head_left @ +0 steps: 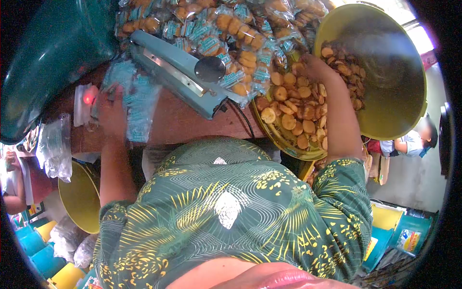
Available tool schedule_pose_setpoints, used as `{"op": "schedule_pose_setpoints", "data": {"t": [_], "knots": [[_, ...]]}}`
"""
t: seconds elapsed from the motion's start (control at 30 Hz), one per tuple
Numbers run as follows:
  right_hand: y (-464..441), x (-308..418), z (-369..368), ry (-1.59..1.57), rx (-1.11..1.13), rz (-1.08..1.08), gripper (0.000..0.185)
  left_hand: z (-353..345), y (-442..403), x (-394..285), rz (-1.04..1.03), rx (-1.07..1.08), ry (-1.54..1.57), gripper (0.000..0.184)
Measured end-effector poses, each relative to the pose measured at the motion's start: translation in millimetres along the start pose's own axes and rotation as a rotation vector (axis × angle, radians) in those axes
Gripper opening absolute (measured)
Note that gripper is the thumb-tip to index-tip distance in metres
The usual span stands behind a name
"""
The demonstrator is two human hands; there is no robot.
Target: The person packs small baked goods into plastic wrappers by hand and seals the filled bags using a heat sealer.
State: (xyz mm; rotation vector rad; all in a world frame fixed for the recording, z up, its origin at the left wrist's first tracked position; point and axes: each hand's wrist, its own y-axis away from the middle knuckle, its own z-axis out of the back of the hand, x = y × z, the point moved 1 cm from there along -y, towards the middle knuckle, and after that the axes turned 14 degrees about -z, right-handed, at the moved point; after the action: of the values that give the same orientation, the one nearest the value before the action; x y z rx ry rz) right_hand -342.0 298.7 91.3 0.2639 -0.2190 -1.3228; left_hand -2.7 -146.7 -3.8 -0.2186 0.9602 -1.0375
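Biscuits point(302, 108), round, golden-brown, many: loose in a yellow basin point(308, 156), heaped below the right fingers and on towards the wearer.

Right hand point(315, 69): lowered over the far part of the heap; fingertips partly hidden among the biscuits and packets; whether they grip cannot be told.

Bucket point(392, 91), yellow, large, tipped on its side: just right of the right fingers, mouth turned to them, further biscuits inside.

Packets point(236, 29), clear with blue-green print, filled with biscuits: massed left of the right fingers and beyond both hands.

Left hand point(111, 110): blurred, above the worktop point(197, 118); whether the fingers are parted or closed on anything cannot be told.

Printed wrappers point(142, 103), blue-green, flat, overlapping: immediately right of the left fingers.

Bar sealer point(168, 56), blue-grey, with a round black disc point(210, 69) on its arm: between the two hands, slanting, farther end nearer the left fingers.

Cord point(244, 120), black: from the sealer's near end, left of the basin.

Light point(90, 95), red, glowing: just left of the left fingers.

Tub point(53, 53), dark green, glossy: left of and beyond the left fingers.

Clear bags point(55, 147), crumpled: lower left of the left fingers.
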Motion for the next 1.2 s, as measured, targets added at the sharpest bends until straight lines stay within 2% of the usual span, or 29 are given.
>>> {"op": "schedule_pose_setpoints", "data": {"t": [0.1,0.2,0.27,0.3,0.37,0.47,0.53,0.6,0.67,0.73,0.8,0.9,1.0,1.1,1.2], "knots": [[46.6,-1.8,2.6,-0.219,-0.196,0.087,0.049,14.3,-14.0,-22.9,0.101,-0.168,0.315,0.034],[94.7,5.1,9.9,-0.340,-0.278,0.095,0.042,24.0,-27.4,-24.7,0.034,-0.284,0.559,0.032],[118.7,-3.2,-13.2,-0.453,-0.297,0.133,0.044,28.8,-36.0,-37.9,-0.012,-0.340,0.758,0.030],[129.3,-7.5,-25.8,-0.510,-0.307,0.150,0.045,34.6,-34.4,-47.3,-0.048,-0.305,0.880,0.029],[150.5,-3.0,-44.9,-0.387,-0.302,0.076,0.048,24.0,-24.9,-61.6,-0.076,-0.272,1.041,0.025],[154.7,-13.8,-77.7,-0.371,-0.393,0.071,0.049,29.2,-9.0,-139.3,-0.138,-0.184,0.918,0.028],[157.9,-17.6,-87.3,-0.355,-0.528,0.137,0.049,28.7,-7.8,-165.0,-0.318,0.056,0.970,0.031],[166.5,-13.7,-86.5,-0.426,-0.513,0.113,0.048,23.9,-7.4,-184.9,-0.486,0.248,0.957,0.029],[170.8,-8.4,-87.3,-0.444,-0.506,0.083,0.047,3.0,-6.5,-201.1,-0.646,0.343,1.039,0.022],[174.1,-5.6,-90.7,-0.412,-0.500,0.041,0.047,-8.7,-6.4,-214.6,-0.686,0.463,0.964,0.016],[175.8,-2.8,-92.3,-0.445,-0.460,0.110,0.046,-22.9,0.4,-216.1,-0.720,0.562,0.861,0.014],[178.9,-2.2,-96.5,-0.480,-0.428,0.197,0.045,-37.7,15.6,-213.6,-0.434,0.808,0.805,0.013],[183.8,-3.1,-95.5,-0.475,-0.366,0.212,0.045,-62.3,35.7,-208.6,-0.397,0.595,0.897,0.015],[186.7,-4.1,-95.4,-0.440,-0.274,0.160,0.047,-65.2,36.9,-205.7,-0.463,0.657,0.860,0.015],[192.3,-3.4,-97.1,-0.418,-0.251,0.167,0.048,-66.4,41.0,-206.5,-0.425,0.683,0.886,0.015]]}}
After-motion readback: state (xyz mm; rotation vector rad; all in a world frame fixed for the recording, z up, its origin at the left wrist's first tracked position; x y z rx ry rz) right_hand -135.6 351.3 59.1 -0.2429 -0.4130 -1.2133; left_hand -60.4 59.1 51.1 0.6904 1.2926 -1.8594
